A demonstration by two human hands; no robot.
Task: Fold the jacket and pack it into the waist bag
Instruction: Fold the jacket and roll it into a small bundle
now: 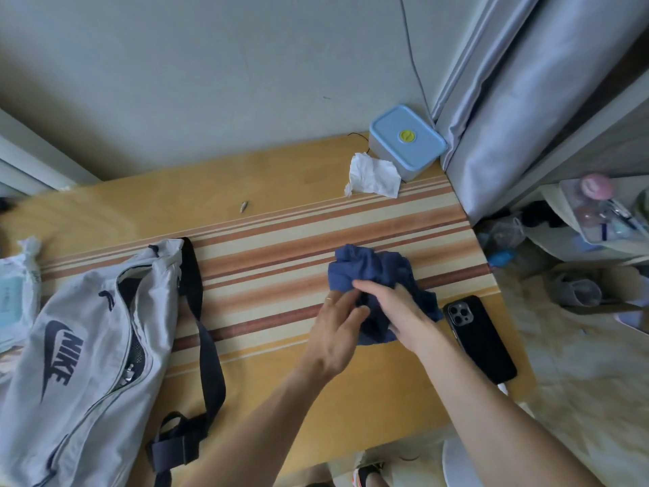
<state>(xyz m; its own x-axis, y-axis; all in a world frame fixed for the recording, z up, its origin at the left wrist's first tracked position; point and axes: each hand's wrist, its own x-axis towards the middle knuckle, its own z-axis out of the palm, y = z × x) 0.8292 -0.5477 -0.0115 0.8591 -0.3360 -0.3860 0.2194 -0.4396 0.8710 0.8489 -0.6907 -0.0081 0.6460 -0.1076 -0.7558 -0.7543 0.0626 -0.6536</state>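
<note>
right now the blue jacket point(372, 272) sits bunched on the table point(274, 177), right of centre, beside a black phone point(479, 337). the right hand point(397, 307) has its fingers closed on the cloth; the left hand point(337, 328) has loose, half-spread fingers touching its near edge. to fold well, probably flatten the bundle first, then tuck edges inward and press out air. crumpled as it is, the jacket shows no clear long axis or heading. the grey waist bag point(80, 346) lies well apart at left, zip open.
</note>
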